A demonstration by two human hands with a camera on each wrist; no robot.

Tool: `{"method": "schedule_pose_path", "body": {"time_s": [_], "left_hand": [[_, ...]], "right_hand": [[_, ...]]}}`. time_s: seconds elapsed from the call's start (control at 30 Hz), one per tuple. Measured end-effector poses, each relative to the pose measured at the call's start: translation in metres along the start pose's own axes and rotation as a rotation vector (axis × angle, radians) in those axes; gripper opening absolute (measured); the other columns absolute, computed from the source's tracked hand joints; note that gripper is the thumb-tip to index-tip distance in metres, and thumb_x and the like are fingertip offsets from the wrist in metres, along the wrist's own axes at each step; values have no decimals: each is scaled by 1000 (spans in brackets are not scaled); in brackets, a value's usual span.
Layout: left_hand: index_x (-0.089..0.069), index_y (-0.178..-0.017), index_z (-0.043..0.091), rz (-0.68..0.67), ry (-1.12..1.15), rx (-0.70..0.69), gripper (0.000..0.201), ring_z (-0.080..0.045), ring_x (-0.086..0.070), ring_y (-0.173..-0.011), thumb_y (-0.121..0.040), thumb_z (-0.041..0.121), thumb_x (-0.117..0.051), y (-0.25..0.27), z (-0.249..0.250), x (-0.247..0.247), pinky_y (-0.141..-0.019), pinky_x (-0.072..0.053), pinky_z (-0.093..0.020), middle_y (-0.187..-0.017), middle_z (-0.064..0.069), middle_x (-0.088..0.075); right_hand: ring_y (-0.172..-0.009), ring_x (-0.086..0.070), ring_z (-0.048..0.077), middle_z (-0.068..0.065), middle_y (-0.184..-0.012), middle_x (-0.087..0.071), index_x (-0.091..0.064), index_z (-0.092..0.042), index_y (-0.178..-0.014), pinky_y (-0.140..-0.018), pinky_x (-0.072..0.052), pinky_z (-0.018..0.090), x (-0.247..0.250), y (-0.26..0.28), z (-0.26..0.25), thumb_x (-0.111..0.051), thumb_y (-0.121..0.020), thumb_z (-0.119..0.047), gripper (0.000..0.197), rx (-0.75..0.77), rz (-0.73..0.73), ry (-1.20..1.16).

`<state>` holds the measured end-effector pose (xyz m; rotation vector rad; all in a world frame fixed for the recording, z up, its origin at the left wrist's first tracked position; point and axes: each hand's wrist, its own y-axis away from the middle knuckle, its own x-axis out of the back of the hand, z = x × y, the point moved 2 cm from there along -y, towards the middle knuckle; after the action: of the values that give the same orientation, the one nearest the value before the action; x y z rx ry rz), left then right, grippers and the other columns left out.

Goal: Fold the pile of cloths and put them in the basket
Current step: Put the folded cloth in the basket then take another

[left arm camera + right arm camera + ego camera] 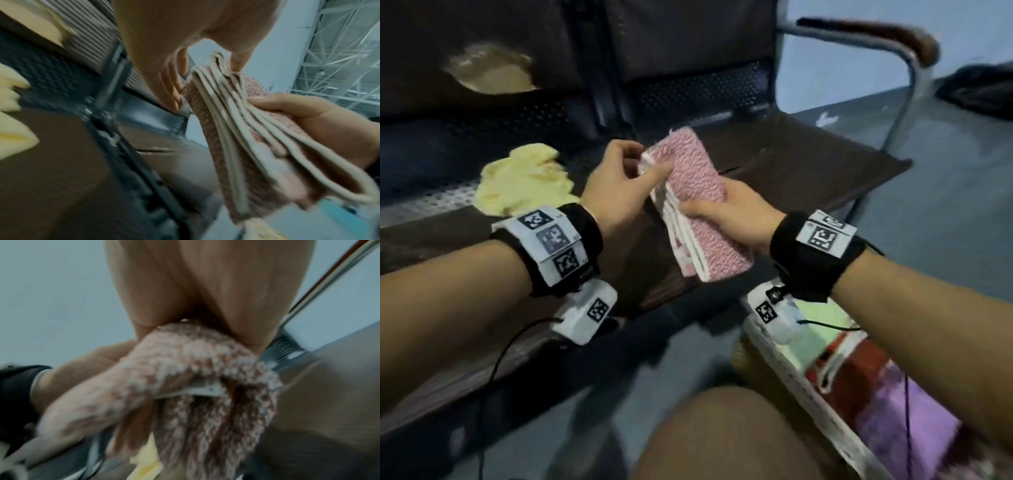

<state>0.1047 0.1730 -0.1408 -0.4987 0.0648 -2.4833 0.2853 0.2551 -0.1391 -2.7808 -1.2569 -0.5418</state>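
A folded pink-and-white cloth (pixel 698 202) is held up over the dark bench seat (pixel 808 164) by both hands. My left hand (pixel 650 161) pinches its layered white-edged side near the top, thumb on the front. My right hand (pixel 709 205) grips its middle, thumb on top and fingers underneath. In the left wrist view the stacked edges of the cloth (pixel 242 129) fan out between the left hand (pixel 205 81) and the right hand (pixel 298 110). The right wrist view is blurred, with the cloth (pixel 185 369) under the right hand (pixel 205 296). A crumpled yellow cloth (pixel 524 181) lies on the bench at the left.
A white woven basket (pixel 784 370) sits at the lower right, under my right forearm, holding folded green (pixel 822 318), red (pixel 859 370) and purple (pixel 900 421) cloths. The bench's armrest (pixel 876 37) rises at the far right. My knee (pixel 722 435) is at the bottom centre.
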Motion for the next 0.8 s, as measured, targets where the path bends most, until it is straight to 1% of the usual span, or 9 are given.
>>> {"method": "schedule_pose_path", "body": {"time_s": [0.07, 0.13, 0.23, 0.4, 0.47, 0.57, 0.63, 0.7, 0.8], "left_hand": [[-49, -128, 17, -198, 156, 128, 83, -17, -70, -78, -66, 65, -75, 5, 13, -58, -61, -54, -34, -106, -1, -68], [-56, -124, 7, -482, 208, 203, 77, -12, -68, -65, -69, 58, -76, 22, 24, -116, -57, -51, -29, -92, 0, -71], [-67, -113, 11, -758, 165, 233, 57, -24, -73, -93, -73, 51, -74, 56, 30, -188, -84, -57, -40, -102, -6, -76], [-63, -84, 20, -869, -167, 208, 25, -18, -62, -63, -81, 45, -64, 89, 14, -261, -59, -44, -24, -74, 1, -67], [-60, -88, 22, -846, -399, 180, 21, -17, -63, -69, -84, 43, -61, 93, -3, -275, -54, -41, -23, -84, 1, -68], [-59, -105, 17, -926, -788, 38, 32, -24, -60, -84, -87, 44, -57, 94, -26, -282, -65, -41, -28, -106, -8, -66], [-57, -104, 16, -906, -925, -47, 33, -26, -59, -83, -88, 45, -57, 96, -33, -281, -66, -43, -30, -106, -9, -66], [-51, -121, 18, -837, -950, -130, 42, -29, -62, -89, -88, 41, -60, 103, -36, -281, -69, -47, -34, -113, -9, -64], [-38, -143, 23, -821, -824, -363, 54, -31, -57, -116, -92, 31, -57, 113, -37, -284, -90, -50, -42, -141, -4, -50]], "right_hand": [[-100, -73, 19, 3, -110, -76, -67, -14, -122, -97, -55, 42, 38, 27, 16, -74, -87, -25, 37, -15, 171, -119], [-99, -74, 23, 6, -110, -76, -66, -10, -121, -92, -57, 40, 71, 56, 36, -70, -90, -22, 33, -38, 323, -281], [-100, -72, 34, 15, -109, -75, -67, -7, -119, -94, -56, 52, 103, 101, 76, -63, -92, -24, 32, -150, 501, -499], [-99, -73, 35, 17, -108, -75, -70, -5, -118, -98, -54, 52, 101, 146, 160, -56, -90, -31, 41, -443, 661, -692], [-89, -74, 30, 12, -102, -76, -67, -7, -116, -89, -59, 48, 94, 153, 188, -59, -90, -34, 39, -613, 691, -639], [-72, -69, 23, 8, -86, -70, -65, -9, -106, -73, -62, 42, 81, 154, 214, -63, -90, -29, 26, -799, 660, -498], [-83, -70, 32, 13, -99, -70, -65, -7, -114, -78, -61, 45, 79, 148, 226, -67, -88, -29, 35, -794, 542, -271], [-88, -71, 37, 19, -107, -70, -67, -7, -106, -79, -61, 51, 80, 142, 234, -70, -85, -32, 33, -797, 495, -166], [-70, -72, 31, 19, -89, -71, -68, -6, -88, -68, -62, 55, 81, 137, 244, -75, -80, -34, 30, -834, 488, -195]]}}
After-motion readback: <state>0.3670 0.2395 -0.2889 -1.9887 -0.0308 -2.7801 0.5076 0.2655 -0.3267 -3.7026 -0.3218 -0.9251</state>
